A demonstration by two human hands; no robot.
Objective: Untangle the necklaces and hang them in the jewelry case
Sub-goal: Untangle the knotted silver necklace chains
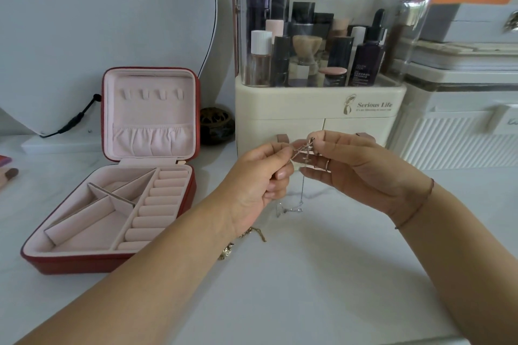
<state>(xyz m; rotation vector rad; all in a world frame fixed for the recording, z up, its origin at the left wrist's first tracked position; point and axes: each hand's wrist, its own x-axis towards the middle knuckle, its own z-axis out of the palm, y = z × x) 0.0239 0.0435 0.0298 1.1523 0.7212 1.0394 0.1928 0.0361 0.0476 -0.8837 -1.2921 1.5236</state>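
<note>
Both hands are raised above the table (308,274), in front of the organiser (319,117), probably so that the chains can hang free and the knot (304,150) is easy to see. The left hand (258,179) is closed, with thumb and forefinger pinching the knot from 9 o'clock. The right hand (361,168) pinches the same knot from 3 o'clock, its other fingers spread a little. So the knot lies exactly between the two sets of fingertips, touching both.

From the knot a thin silver chain (302,190) drops toward 6 o'clock, and its end (291,209) rests on the table just below the hands. A gold necklace (246,241) lies on the table under the left wrist; whether it joins the knot I cannot tell.

The case (117,176) stands open at 9 o'clock from the hands, well apart. Its lid is upright, so the hooks (152,94) are ready, and all are empty. I judge that the untangling is not finished yet.
</note>
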